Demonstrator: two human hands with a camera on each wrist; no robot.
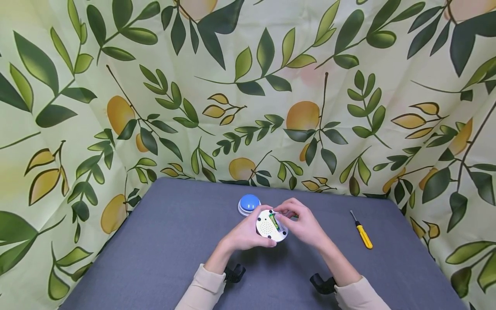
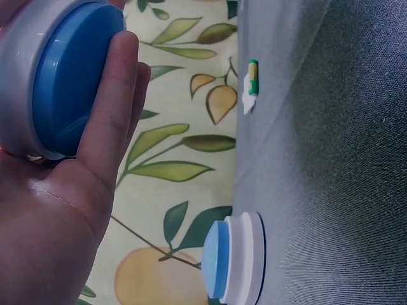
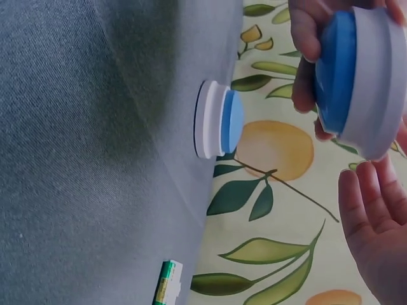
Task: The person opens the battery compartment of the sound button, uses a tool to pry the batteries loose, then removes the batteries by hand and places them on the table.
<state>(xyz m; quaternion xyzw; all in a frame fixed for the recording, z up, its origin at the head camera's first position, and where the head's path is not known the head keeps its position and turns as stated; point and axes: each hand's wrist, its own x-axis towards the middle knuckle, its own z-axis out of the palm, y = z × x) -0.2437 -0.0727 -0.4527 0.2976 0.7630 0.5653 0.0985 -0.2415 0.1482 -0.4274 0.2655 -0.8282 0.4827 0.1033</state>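
Note:
My left hand [image 1: 244,232] grips a round white push-button device [image 1: 265,229], its underside with dark feet and speaker holes turned up to the head camera. In the left wrist view its blue dome [image 2: 73,73] faces away, with my fingers lying across it. A green battery [image 1: 274,222] lies in the open compartment of the underside. My right hand [image 1: 304,221] has its thumb and index fingertips at the upper end of that battery; I cannot tell whether they pinch it. The other right fingers [image 3: 361,197] are loosely bent beside the device.
Behind the hands, a second blue-topped button [image 1: 249,202] stands on the grey table [image 1: 186,241]. To the right lies a yellow-handled screwdriver [image 1: 363,234]. Both wrist views show another green battery [image 2: 254,77] by a small white piece [image 2: 247,98] on the table. Patterned cloth hangs behind.

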